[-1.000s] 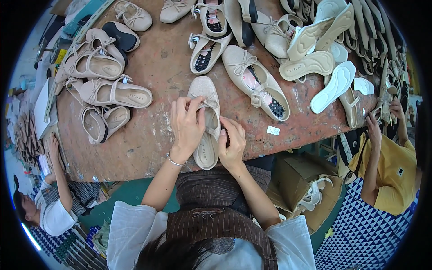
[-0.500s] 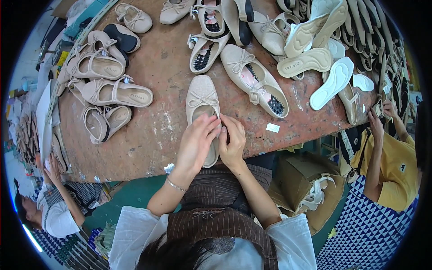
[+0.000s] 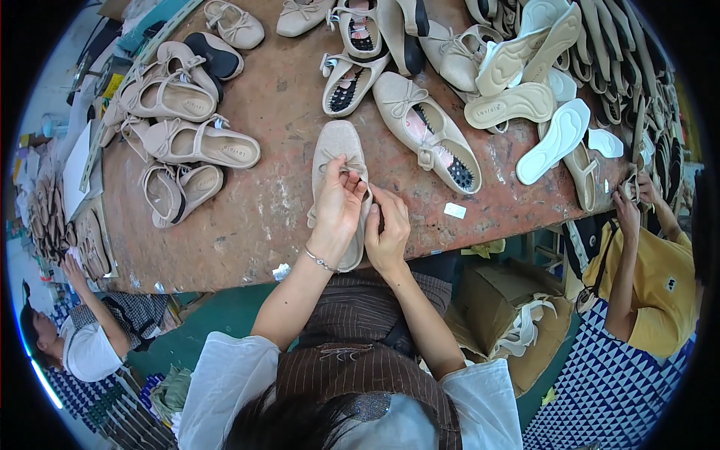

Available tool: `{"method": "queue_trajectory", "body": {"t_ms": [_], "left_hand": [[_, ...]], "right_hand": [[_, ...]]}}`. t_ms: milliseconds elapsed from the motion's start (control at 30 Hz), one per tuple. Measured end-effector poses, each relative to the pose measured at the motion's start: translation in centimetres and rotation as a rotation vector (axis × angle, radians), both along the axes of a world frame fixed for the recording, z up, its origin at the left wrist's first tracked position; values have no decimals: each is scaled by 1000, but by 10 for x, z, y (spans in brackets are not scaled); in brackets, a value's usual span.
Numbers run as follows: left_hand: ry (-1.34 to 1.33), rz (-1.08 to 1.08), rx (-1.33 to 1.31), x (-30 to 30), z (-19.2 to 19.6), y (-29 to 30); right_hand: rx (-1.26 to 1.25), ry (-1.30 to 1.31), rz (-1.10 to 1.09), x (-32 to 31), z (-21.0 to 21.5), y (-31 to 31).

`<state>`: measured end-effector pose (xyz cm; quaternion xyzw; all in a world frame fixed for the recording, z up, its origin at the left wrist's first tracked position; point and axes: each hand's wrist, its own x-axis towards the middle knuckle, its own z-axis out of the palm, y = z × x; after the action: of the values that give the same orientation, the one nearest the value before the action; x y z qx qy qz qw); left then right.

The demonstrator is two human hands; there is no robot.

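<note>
A beige flat shoe (image 3: 339, 138) with a thin bow lies in front of me, its toe pointing away and its heel toward the table's near edge. My left hand (image 3: 341, 206) is over the shoe's opening, palm turned up. Its fingers are loosely bent and apart, one fingertip at the bow. At the shoe's right rim, my right hand (image 3: 388, 232) is closed, thumb and bent fingers gripping the side. My left hand and wrist cover much of the shoe's inside.
Several finished-looking beige shoes (image 3: 214, 144) stand at the left. Shoes with bare dotted insides (image 3: 461, 174) lie beyond and right, near loose insoles (image 3: 553, 142). A small white label (image 3: 454, 211) is on the table (image 3: 262, 217). An open carton (image 3: 517, 300) stands below; co-workers are at both sides.
My left hand has moved forward, its fingers reaching up to the bow and its palm rolling upward. My right hand stays at the shoe's right side. The view has shifted slightly.
</note>
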<state>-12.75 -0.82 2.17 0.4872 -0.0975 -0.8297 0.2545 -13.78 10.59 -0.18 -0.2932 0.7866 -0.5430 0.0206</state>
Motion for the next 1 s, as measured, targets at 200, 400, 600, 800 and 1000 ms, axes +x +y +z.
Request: {"method": "queue_trajectory", "body": {"t_ms": [200,400,600,800,1000], "left_hand": [[-18,-10,-2,3,-5,0],[-29,-32,158,2,1,-10],[-53,-100,142,1,-3,-11],[40,-28,-5,2,-2,3],[116,-14,-22,15,-1,3]], "right_hand": [[-6,0,4,1,-1,1],[-9,-6,6,2,-2,1],[-5,-8,14,1,2,1],[7,-6,4,1,-2,1],[3,-3,41,3,1,0]]}}
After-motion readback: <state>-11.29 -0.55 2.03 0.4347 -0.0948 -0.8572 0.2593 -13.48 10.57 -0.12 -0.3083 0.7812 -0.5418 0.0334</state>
